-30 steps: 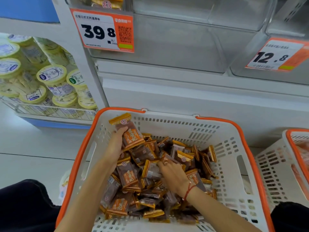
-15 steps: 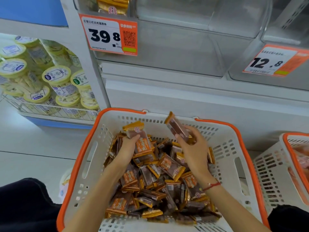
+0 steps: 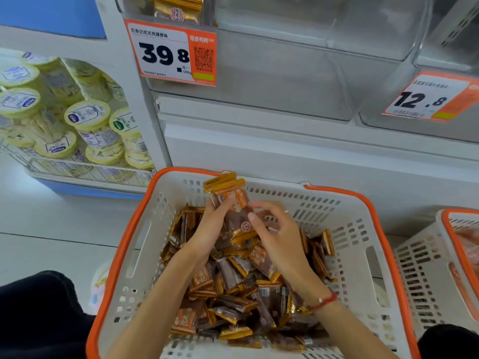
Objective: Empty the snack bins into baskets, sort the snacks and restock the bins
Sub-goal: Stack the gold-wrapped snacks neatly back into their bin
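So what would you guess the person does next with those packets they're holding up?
Probably the right hand lays its packet onto the stack of packets that the left hand grips, squaring the stack above the basket. Both hands meet there, and the clear bin above looks empty.

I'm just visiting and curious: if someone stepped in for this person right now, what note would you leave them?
Left hand: grips a stack of snack packets above the basket.
Right hand: fingers curled at the stack's lower end.
Loose packets fill the basket; a second basket stands to the right.
Done: the clear bin by the 39.8 tag looks emptied.
Left: finish sorting, restock the bins.
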`<state>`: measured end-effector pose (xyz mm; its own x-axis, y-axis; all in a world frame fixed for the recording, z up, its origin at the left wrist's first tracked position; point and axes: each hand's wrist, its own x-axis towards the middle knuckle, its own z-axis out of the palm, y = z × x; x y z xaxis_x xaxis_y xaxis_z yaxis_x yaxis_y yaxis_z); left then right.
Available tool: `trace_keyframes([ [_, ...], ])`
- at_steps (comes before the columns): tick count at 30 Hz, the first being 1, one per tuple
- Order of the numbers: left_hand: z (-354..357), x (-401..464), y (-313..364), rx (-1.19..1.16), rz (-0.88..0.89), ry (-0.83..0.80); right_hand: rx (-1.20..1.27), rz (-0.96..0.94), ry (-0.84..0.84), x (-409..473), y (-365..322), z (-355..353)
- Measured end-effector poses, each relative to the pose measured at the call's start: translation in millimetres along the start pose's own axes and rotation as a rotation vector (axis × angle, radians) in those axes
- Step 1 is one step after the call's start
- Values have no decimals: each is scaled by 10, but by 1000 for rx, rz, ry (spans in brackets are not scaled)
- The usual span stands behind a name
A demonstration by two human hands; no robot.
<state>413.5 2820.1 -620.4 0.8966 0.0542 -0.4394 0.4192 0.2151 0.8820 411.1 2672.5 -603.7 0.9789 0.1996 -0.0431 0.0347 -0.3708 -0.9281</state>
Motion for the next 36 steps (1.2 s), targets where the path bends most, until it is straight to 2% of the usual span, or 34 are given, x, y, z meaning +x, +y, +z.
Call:
trace_keyframes([
  [4,22,-23,50,27,10,-36,67,309,-38,140,-158,-137],
  [7,36,-35,124,53,69,7,-11,285,-42,166,-259,-188],
  [9,50,-59,207,49,66,20,148,294,-26,171,-323,-206],
  [11,79,-65,275,-122,-4,26,387,327,30,195,-370,-243],
  [14,79,-109,435,-198,-19,90,427,210,144,256,-493,-429],
  [16,38,-123,534,-63,0,111,316,47,118,309,-637,-651],
  [18,10,-204,701,153,78,110,104,-89,-138,327,-826,-878],
  [20,5,-297,862,366,154,75,-88,-145,-416,314,-1013,-977],
  [21,14,-353,933,438,200,42,-131,-153,-477,308,-1094,-966],
  [22,38,-420,999,488,245,8,-150,-162,-469,315,-1162,-934],
  [24,109,-551,1125,485,285,-31,-137,-201,-327,343,-1288,-846],
  [28,180,-447,1304,361,301,-40,-56,-353,-71,397,-1442,-722],
  [31,16,-513,1299,364,388,-132,-102,-472,76,422,-1556,-667],
  [34,140,-722,1479,344,496,-123,-99,-513,67,462,-1732,-653],
  [36,107,-785,1608,360,662,-130,-50,-444,-120,525,-1865,-657],
])
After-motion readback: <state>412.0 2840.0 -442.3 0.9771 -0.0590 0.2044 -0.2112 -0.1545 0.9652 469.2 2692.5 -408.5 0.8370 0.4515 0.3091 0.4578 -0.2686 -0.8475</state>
